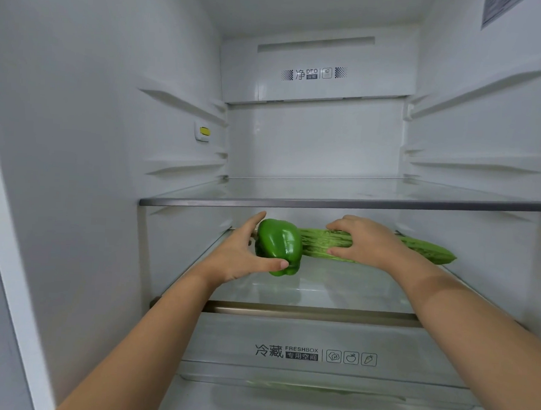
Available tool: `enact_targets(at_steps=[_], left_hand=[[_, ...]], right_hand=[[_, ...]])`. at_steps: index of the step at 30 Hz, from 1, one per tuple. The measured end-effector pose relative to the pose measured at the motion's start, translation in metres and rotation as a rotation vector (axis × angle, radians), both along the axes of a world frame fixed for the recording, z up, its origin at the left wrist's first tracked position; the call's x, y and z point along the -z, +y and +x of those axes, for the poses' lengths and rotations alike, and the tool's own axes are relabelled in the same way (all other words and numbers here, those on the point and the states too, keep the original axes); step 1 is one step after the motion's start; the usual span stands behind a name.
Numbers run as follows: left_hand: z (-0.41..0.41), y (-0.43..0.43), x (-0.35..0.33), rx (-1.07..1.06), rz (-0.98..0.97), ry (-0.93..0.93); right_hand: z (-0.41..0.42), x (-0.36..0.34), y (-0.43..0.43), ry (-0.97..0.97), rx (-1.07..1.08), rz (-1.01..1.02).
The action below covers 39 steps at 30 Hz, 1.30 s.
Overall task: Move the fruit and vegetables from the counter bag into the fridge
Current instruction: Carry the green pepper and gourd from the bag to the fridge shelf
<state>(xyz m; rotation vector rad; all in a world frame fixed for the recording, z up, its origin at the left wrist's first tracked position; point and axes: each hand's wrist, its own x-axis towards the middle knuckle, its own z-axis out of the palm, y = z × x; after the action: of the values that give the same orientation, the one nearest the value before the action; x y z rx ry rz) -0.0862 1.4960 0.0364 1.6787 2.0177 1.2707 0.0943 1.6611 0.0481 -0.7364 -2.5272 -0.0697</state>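
Note:
Both my arms reach into the open fridge, over the lower glass shelf (321, 289). My left hand (241, 256) grips a glossy green bell pepper (278, 244) from its left side, thumb under its front. The pepper hovers just above the shelf or rests on it; I cannot tell which. My right hand (363, 242) is wrapped around a long, ridged bitter gourd (430, 249) that lies crosswise behind the pepper, its tapered end pointing right. The counter bag is out of view.
An upper glass shelf (347, 204) with a metal front edge spans the fridge above my hands. Below is a clear crisper drawer (317, 354) labelled FRESHBOX, with something green faintly showing inside. White side walls carry shelf rails.

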Motion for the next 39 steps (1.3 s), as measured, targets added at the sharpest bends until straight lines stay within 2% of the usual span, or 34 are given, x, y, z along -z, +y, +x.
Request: enact_targets(at_steps=[5,15,20,24,28,32,39], left_hand=[[0.004,-0.005,-0.002,-0.021,0.008,0.042],[0.012,-0.026,0.001,-0.15,0.024,0.091],[0.023,-0.052,0.013,-0.257,0.086,0.285],[0.033,-0.077,0.027,-0.28,0.172,0.444],[0.047,-0.111,0.043,-0.275,0.34,0.588],[0.059,-0.147,0.058,-0.314,0.397,0.701],[0.08,-0.205,0.094,-0.345,0.398,0.709]], right_hand=[[0.003,0.0,-0.005,-0.004,0.006,0.029],[0.008,-0.001,-0.039,-0.002,0.023,0.217],[0.009,0.006,-0.077,0.087,0.106,0.181],[0.009,0.022,-0.122,0.083,0.154,0.269],[0.012,0.04,-0.168,0.257,0.151,0.361],[0.014,0.06,-0.219,0.312,0.127,0.297],[0.021,0.093,-0.287,0.298,0.062,0.228]])
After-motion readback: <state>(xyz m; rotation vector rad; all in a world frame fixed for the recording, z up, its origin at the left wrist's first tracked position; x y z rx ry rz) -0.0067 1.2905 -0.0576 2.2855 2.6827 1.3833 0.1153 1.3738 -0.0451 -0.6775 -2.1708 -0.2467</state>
